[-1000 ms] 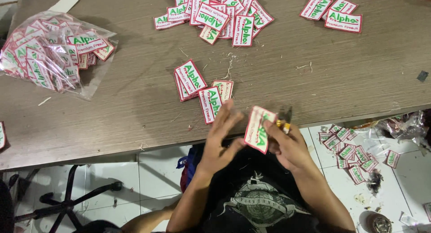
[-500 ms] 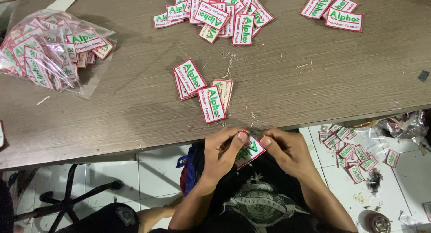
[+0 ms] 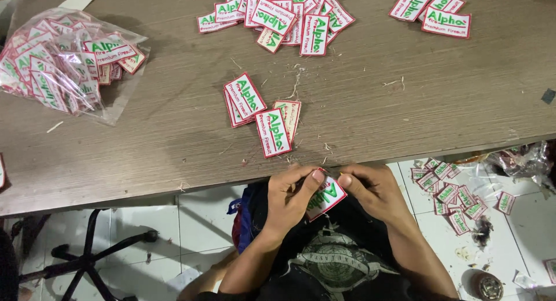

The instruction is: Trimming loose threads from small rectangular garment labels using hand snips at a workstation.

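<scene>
Fingers of my left hand (image 3: 292,191) and right hand (image 3: 370,188) pinch one embroidered patch (image 3: 326,195) over my lap, below the table edge (image 3: 174,185); a loose grip could drop it among the patches on the floor (image 3: 454,194).

Bare forearms, black shirt (image 3: 339,272) with round pale print, perhaps short-sleeved

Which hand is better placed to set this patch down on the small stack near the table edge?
Probably left: the left hand grips the patch and sits directly below the stack; the right hand is farther right.
</scene>
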